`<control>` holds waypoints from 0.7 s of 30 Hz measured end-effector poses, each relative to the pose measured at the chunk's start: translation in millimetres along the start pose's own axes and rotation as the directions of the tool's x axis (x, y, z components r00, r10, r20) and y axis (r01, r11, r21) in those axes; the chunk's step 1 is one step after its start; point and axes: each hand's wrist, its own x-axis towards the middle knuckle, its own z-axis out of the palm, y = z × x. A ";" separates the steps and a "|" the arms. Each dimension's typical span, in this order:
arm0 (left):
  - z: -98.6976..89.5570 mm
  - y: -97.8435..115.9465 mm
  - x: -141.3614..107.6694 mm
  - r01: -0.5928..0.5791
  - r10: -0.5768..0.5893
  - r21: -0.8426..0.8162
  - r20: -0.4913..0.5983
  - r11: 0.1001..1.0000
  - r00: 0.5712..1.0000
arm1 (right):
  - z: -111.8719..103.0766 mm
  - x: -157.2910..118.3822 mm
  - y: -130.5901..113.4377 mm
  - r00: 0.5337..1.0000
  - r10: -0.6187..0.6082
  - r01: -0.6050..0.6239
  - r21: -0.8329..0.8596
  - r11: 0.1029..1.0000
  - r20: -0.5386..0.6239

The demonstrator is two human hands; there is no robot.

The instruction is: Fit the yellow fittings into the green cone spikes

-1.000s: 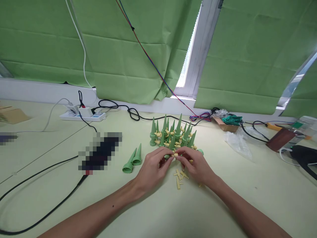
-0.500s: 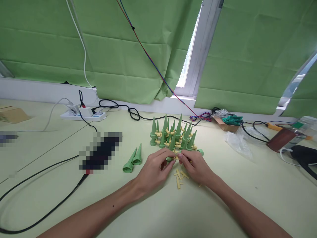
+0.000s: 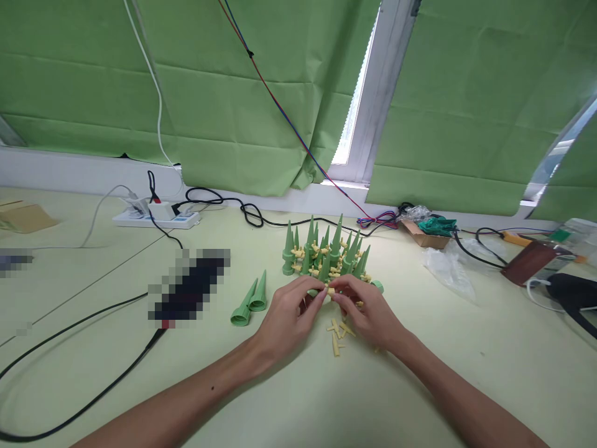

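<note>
My left hand [image 3: 290,312] is closed, thumb against fingers, around a green plastic spike [image 3: 313,292] that is mostly hidden by the fingers. My right hand [image 3: 370,314] pinches a small pale-yellow valve piece [image 3: 331,291] right against the left fingertips. Whether the two parts are joined cannot be seen. Just beyond the hands, several upright green spikes with yellow valves [image 3: 336,239] stand in a cluster. Loose yellow valve pieces [image 3: 336,343] lie on the table below the right hand. Two bare green spikes [image 3: 244,311] rest left of my left hand.
A pixelated dark object [image 3: 191,289] with a black cable lies to the left. Behind it is a white power strip [image 3: 181,220]. At the right are a clear plastic bag [image 3: 448,270], a small cardboard box [image 3: 424,235] and a dark red box [image 3: 534,261]. Green curtains [image 3: 256,124] hang behind the table.
The right fingers have shifted slightly up and left, with the index finger now arched over the yellow valve piece. The left fingers have turned a little. Objects on the table have stayed in place.
</note>
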 end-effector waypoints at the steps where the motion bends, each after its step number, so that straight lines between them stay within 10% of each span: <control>1: -0.2 0.8 0.2 -0.002 0.002 -0.001 0.004 1.000 1.000 | 0.0 0.0 0.5 1.000 -0.002 0.002 0.002 1.000 0.005; 21: 1.4 -5.3 -3.0 -0.047 0.047 -0.006 0.088 0.999 0.995 | 0.8 1.5 5.5 0.997 -0.071 0.070 -0.188 0.980 0.000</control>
